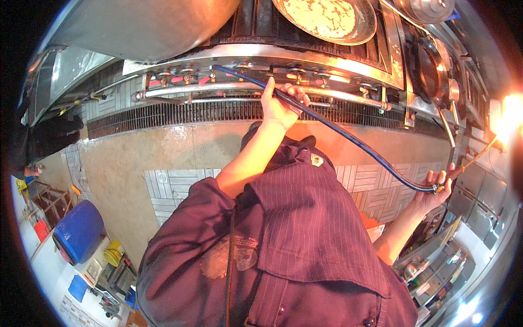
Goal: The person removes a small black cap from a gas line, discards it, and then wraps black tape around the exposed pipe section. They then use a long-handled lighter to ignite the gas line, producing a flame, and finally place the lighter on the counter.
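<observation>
A dark blue gas hose [357, 140] runs slantwise in front of me, from the row of stove valves at the far side down to the right. My left hand [281, 108] is closed around it not far from the stove front, with the thumb pointing up. At the lower right my right hand [432, 195] grips the handle end of a gas torch [478, 155], where a clamp joins the hose to it. Its thin metal tube points up and right. A bright flame [510, 117] burns at its tip, glaring white at the picture's edge.
On the stove [256, 53] stand a wide pan [372, 30] of pale, brown-spotted food and a big metal vessel [147, 27]. Frying pans [432, 68] are at the right. A floor grate [190, 114] runs along the stove. A blue barrel [79, 231] and yellow bucket [113, 252] are at left.
</observation>
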`<state>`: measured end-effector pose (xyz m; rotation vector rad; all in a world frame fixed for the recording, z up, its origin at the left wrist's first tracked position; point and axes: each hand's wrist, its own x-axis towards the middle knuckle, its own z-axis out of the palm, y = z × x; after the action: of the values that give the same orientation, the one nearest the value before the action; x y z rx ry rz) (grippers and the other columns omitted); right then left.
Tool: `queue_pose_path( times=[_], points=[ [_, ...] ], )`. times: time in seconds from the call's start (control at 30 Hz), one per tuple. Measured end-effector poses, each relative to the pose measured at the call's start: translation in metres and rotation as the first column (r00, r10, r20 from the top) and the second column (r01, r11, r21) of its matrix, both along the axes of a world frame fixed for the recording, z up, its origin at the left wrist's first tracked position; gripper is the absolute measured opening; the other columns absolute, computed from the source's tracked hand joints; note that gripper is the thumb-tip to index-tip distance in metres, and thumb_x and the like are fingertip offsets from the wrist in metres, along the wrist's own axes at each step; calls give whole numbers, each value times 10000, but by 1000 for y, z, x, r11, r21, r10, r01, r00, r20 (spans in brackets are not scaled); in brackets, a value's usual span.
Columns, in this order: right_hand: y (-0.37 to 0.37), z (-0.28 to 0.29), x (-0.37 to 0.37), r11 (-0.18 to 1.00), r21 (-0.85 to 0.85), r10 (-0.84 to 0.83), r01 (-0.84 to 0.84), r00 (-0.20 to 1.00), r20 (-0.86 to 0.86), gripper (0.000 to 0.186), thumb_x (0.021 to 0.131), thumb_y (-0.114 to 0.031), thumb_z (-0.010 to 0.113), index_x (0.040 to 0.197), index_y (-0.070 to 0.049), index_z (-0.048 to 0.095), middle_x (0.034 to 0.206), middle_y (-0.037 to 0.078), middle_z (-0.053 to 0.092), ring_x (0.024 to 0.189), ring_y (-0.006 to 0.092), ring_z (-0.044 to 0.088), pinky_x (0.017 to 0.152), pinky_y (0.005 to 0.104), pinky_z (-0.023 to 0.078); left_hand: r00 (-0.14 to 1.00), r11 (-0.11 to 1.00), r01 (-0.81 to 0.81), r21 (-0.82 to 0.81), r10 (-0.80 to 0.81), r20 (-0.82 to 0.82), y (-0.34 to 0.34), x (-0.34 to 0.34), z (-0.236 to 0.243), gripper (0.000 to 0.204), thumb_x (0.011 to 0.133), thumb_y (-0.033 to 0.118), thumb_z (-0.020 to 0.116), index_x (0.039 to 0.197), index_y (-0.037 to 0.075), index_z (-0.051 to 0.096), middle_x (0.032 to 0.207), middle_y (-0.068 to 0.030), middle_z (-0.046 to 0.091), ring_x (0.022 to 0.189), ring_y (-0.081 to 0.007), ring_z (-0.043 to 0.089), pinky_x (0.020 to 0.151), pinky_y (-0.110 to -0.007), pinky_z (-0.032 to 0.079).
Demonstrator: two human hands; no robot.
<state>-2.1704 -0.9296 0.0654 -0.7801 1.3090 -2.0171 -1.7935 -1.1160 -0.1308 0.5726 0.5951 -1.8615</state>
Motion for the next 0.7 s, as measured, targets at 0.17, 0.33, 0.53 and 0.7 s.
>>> queue_pose_path(
  times=[0.17,0.33,0.53,0.7],
  points=[
    [2,-2,2,1000,17,-15,15,1000,-21,566,994,-235,562,1478,18,413,786,-4,542,627,76,471,604,272,437,988,991,51,-127,-69,-136,1,12,-11,543,999,500,584,605,198,363,520,71,270,446,-106,290,513,-299,280],
    [2,-2,7,1000,6,15,-15,1000,-16,564,988,-230,559,1473,22,417,785,-4,558,645,70,485,608,271,441,992,992,116,-41,-114,51,0,7,-19,518,999,376,597,589,218,323,512,80,209,415,-106,209,449,-301,208],
    [2,0,5,1000,2,20,-20,1000,-11,568,970,-217,578,1467,18,434,795,-4,558,669,69,497,605,270,435,992,992,116,-40,-114,46,-2,8,-16,493,974,315,613,585,222,324,511,74,200,412,-109,206,444,-302,208],
    [1,1,6,1000,-4,0,0,1000,20,592,938,-203,614,1471,-2,453,822,5,571,662,77,502,600,269,433,992,992,121,-34,-119,52,-1,8,-19,489,953,303,632,580,224,325,509,73,200,410,-109,205,445,-301,209]
  ],
)
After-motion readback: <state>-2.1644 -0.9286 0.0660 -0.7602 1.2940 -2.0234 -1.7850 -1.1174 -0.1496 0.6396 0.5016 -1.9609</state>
